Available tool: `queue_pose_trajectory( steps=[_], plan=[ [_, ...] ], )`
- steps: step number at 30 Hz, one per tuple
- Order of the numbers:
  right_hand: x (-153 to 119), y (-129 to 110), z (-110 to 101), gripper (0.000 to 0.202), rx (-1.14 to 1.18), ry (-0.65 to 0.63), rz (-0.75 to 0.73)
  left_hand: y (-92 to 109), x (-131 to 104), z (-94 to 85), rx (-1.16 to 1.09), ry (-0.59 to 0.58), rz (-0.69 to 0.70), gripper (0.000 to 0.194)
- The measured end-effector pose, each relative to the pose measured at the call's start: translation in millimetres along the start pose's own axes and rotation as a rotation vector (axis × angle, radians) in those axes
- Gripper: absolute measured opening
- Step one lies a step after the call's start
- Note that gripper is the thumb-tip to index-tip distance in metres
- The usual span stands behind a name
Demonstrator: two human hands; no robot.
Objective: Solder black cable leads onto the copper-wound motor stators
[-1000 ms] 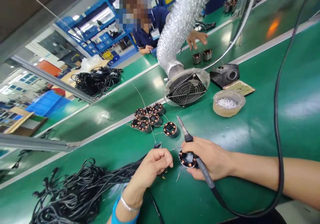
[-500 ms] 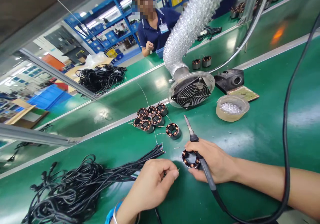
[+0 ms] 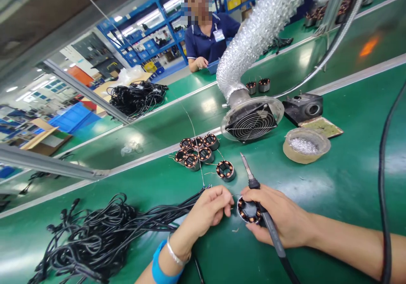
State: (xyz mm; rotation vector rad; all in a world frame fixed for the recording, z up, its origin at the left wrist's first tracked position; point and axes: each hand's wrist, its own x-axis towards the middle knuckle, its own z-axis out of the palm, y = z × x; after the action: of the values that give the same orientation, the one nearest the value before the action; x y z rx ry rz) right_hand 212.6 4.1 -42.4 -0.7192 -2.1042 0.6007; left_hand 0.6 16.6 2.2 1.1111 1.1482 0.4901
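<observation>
My right hand (image 3: 279, 216) holds two things together: a soldering iron (image 3: 269, 225), tip pointing up and away, and a round motor stator (image 3: 249, 210) with copper windings, gripped by its side. Close to the stator's left side, my left hand (image 3: 213, 206) has its fingers pinched at the thin wire leads (image 3: 232, 197); the exact hold is partly hidden by the fingers. Another stator (image 3: 225, 170) stands just beyond the hands, with a group of several more stators (image 3: 196, 151) behind it. Black cables (image 3: 120, 233) lie in a tangled heap to the left, their ends running under my left hand.
A fume extractor (image 3: 253, 123) with a foil duct (image 3: 241, 60) stands beyond the iron. Right of it are a tub of silvery bits (image 3: 306, 145), a black iron stand (image 3: 304, 106) and a sponge tray (image 3: 323, 127). The iron's cord (image 3: 385, 170) hangs at right. A co-worker (image 3: 206, 39) sits opposite.
My left hand has moved up and right to the stator's leads. A small pale scrap now shows on the table below the stator. The right hand still holds stator and iron.
</observation>
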Motion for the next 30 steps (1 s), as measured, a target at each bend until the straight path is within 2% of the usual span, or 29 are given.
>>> queue_pose_trajectory(
  steps=[2, 4, 6, 8, 10, 12, 14, 16, 19, 25, 30],
  plan=[
    [-0.6, 0.2, -0.4, 0.041, -0.004, -0.003, 0.008, 3.9, 7.0, 3.2, 0.012, 0.077, 0.018, 0.041],
    [-0.7, 0.5, -1.1, 0.041, -0.002, -0.007, 0.012, 13.3, 7.3, -1.8, 0.117, 0.125, 0.087, 0.034],
    [-0.5, 0.7, -1.6, 0.041, 0.003, -0.016, 0.015, 25.6, 1.0, -17.8, 0.429, 0.222, 0.219, 0.026],
    [-0.4, 0.7, -1.6, 0.041, 0.002, -0.021, 0.014, 35.2, -6.8, -41.7, 0.878, 0.314, 0.333, 0.021],
    [-0.7, 0.7, -1.4, 0.040, -0.005, -0.018, 0.012, 38.0, -10.5, -66.2, 1.186, 0.252, 0.332, 0.022],
    [-1.4, 0.9, -1.1, 0.040, -0.020, -0.013, 0.009, 33.8, -8.2, -84.3, 1.314, 0.135, 0.298, 0.029],
    [-2.2, 1.4, -1.0, 0.040, -0.039, -0.012, 0.008, 26.4, -2.2, -93.0, 1.352, 0.088, 0.295, 0.028],
    [-3.2, 2.4, -0.8, 0.041, -0.056, -0.014, 0.005, 19.8, 3.8, -93.7, 1.374, 0.084, 0.312, 0.021],
    [-4.9, 4.5, -0.3, 0.041, -0.074, -0.017, 0.000, 15.3, 7.6, -87.2, 1.419, 0.067, 0.340, 0.022],
    [-4.3, 5.6, -1.6, 0.040, -0.091, -0.019, 0.004, 15.3, 3.2, -74.4, 1.421, -0.051, 0.417, 0.013],
    [-2.1, 3.9, -2.4, 0.041, -0.086, -0.020, 0.005, 16.9, 5.4, -73.3, 1.411, -0.052, 0.494, 0.018]
  ],
)
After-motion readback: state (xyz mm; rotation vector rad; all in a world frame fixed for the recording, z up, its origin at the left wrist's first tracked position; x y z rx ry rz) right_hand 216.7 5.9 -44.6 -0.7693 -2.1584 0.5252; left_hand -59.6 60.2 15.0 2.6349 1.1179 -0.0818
